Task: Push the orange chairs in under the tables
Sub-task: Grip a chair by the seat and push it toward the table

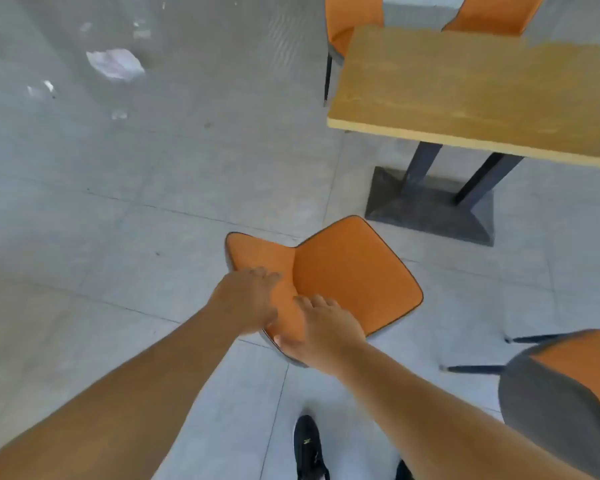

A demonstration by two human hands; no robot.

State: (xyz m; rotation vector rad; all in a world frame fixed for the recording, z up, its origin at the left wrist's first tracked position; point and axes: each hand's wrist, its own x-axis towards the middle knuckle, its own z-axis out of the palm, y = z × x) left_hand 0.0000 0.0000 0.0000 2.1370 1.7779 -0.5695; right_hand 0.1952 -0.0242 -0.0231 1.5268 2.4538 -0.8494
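**Subject.** The orange chair (343, 278) stands out in the aisle on the tiled floor (153, 202), apart from the tabletop (465, 91). It sits at an angle, with its seat (361, 271) turned roughly toward the table's dark pedestal base (430, 209). No part of it is under the tabletop yet.

**Hold.** Both my hands are on the top of the backrest (253, 249).
- My left hand (246, 299) lies over the upper edge, bent down onto the orange front. Its thumb is hidden.
- My right hand (323, 327) is clamped on the same edge just beside it, with the fingers (317, 301) in front and the thumb behind on the grey shell.

**Handling, as judged.**
- The chair looks like a rigid shell with soft padding that should not slip under my palms.
- Its legs are hidden. The second orange chair (568, 382) at lower right has thin dark ones, so I judge the weight modest.
- It should slide on the smooth tile but may snag at a joint.
- A push this high on the backrest could tip the chair forward, so the force should stay level.
- With my hands this close together I have little steering. Moving them out to the two corners of the backrest would turn the chair better.

**Risk.** The pedestal base is broad, and the front legs may strike it unless the chair is squared to the table edge first.

**Also noted.** Crumpled paper (115, 64) lies on the floor, well away.
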